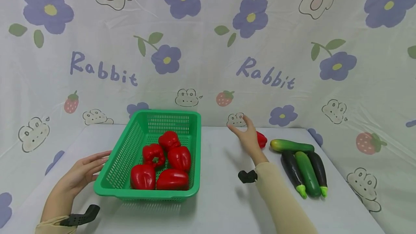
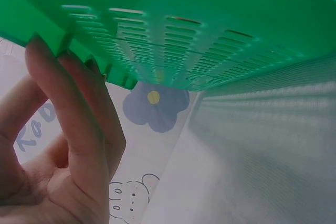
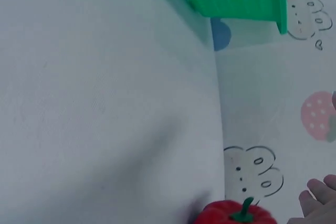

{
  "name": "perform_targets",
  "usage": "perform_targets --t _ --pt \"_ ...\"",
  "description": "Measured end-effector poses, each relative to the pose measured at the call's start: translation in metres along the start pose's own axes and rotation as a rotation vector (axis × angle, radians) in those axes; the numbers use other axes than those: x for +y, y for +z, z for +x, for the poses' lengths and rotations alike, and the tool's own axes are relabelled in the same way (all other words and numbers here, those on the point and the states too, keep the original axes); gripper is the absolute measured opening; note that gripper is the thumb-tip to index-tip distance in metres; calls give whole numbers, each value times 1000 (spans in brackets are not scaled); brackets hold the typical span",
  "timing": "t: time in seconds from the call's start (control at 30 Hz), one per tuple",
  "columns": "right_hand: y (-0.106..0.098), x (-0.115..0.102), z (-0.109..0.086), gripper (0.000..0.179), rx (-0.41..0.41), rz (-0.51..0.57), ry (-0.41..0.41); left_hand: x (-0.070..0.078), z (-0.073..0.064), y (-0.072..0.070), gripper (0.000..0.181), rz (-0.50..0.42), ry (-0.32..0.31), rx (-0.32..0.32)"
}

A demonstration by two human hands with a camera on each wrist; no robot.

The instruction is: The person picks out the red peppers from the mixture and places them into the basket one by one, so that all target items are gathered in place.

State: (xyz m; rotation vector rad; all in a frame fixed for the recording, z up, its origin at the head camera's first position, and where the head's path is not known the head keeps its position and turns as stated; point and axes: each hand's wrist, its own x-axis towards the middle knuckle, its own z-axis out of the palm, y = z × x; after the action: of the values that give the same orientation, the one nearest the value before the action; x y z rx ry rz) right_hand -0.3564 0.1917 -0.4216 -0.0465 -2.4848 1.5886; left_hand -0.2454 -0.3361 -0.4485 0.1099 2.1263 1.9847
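Note:
My left hand (image 1: 82, 172) is at the left side of a green plastic basket (image 1: 196, 147), its extended fingertips touching the outside under the rim. In the left wrist view the fingers (image 2: 71, 114) reach up to the basket's slotted wall (image 2: 184, 40). Several red bell peppers (image 1: 179, 158) lie inside the basket. My right hand (image 1: 248, 138) is held over the back of the table, thumb and fingers spread with nothing between them. Just right of it, partly hidden behind the hand, is another red bell pepper (image 1: 261, 140); its green stem shows on the pepper (image 3: 233, 213) in the right wrist view.
On the right of the white table (image 1: 221, 205) lies a green-yellow cucumber (image 1: 290, 145). In front of it are two dark eggplants (image 1: 292, 169) with a green cucumber (image 1: 307, 174) between them. A patterned cloth (image 1: 208, 46) hangs behind the table.

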Motion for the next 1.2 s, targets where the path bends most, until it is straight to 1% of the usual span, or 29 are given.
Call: perform_targets --t 0.13,0.4,0.6,0.83,0.93,1.1,1.2 --pt "-7 8 0 87 44 -19 22 1 0 0 26 -1 -4 3" --pt "-18 22 2 87 131 -74 118 1 -1 0 25 -7 -3 7" --pt "-23 37 1 87 144 -42 175 1 0 0 26 4 0 6" --pt "-27 53 0 90 165 21 177 0 0 0 27 16 2 5" --pt "-27 60 0 93 170 43 199 0 0 0 27 15 3 9" --pt "-27 67 -3 97 180 22 252 -1 0 1 27 15 4 9" --pt "-27 69 -6 99 170 20 275 -1 0 1 28 18 3 12"
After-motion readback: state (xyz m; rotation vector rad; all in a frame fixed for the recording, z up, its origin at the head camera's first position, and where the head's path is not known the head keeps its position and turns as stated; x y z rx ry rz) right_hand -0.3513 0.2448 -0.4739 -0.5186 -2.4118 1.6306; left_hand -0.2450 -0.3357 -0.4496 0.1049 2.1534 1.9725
